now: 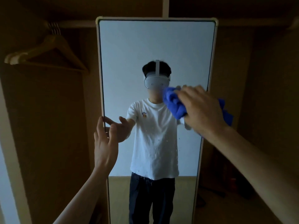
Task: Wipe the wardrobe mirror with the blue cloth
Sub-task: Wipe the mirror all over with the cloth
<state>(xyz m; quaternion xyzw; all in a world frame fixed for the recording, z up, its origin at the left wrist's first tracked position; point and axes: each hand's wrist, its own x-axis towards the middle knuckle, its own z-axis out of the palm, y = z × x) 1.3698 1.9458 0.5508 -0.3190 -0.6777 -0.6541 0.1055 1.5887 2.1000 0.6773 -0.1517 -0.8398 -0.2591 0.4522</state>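
Note:
A tall mirror (155,42) in a white frame stands upright inside a dark wooden wardrobe. My right hand (202,109) grips a bunched blue cloth (174,102) and presses it against the glass on the right side, about mid-height. Part of the cloth hangs out behind my wrist. My left hand (105,139) is at the mirror's left edge, with the index fingertip on the frame and the other fingers relaxed. Small water drops dot the lower glass. The mirror reflects a person in a white T-shirt and a headset.
Several wooden hangers (47,50) hang from a rail (77,23) at the upper left. Wardrobe walls close in on both sides. Dark cables or objects lie on the wardrobe floor at the lower right (215,189).

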